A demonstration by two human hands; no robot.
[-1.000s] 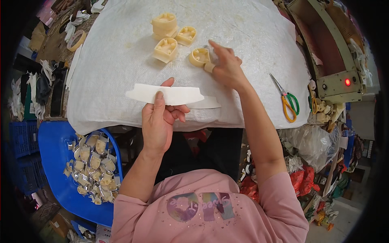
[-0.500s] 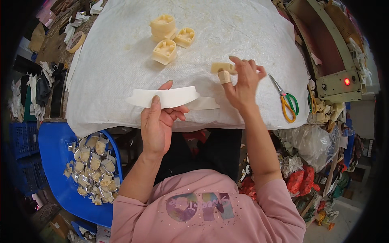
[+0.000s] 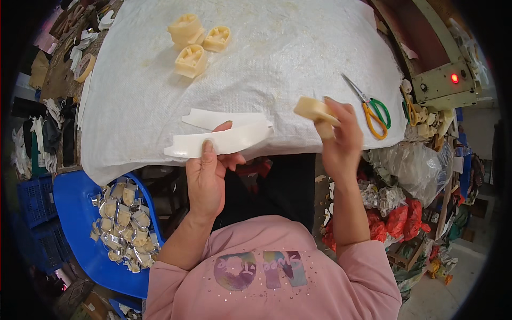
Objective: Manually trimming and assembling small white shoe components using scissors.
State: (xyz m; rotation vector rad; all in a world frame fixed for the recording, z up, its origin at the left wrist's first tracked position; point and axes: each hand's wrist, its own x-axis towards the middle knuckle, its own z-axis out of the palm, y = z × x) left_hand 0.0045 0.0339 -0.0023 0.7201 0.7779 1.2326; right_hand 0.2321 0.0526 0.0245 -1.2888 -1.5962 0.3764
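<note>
Between thumb and fingers, my left hand holds a curved white strip over the table's near edge. A second white strip lies flat on the cloth just behind it. My right hand, somewhat blurred, is closed on a cream plastic heel-shaped block and holds it above the cloth. One of its fingers wears a tan wrap. Further back on the left stand several cream plastic blocks with hollow, pegged tops, two of them stacked.
Scissors with green and yellow handles lie at the right of the white cloth. A metal box with a lit red lamp stands beyond. Lower left, a blue chair bears a heap of cream and silvery pieces. A tape roll sits far left.
My right hand has picked the cream block up off the cloth and drawn it to the right and nearer. The left hand's strip has come slightly lower. The view has shifted a little.
</note>
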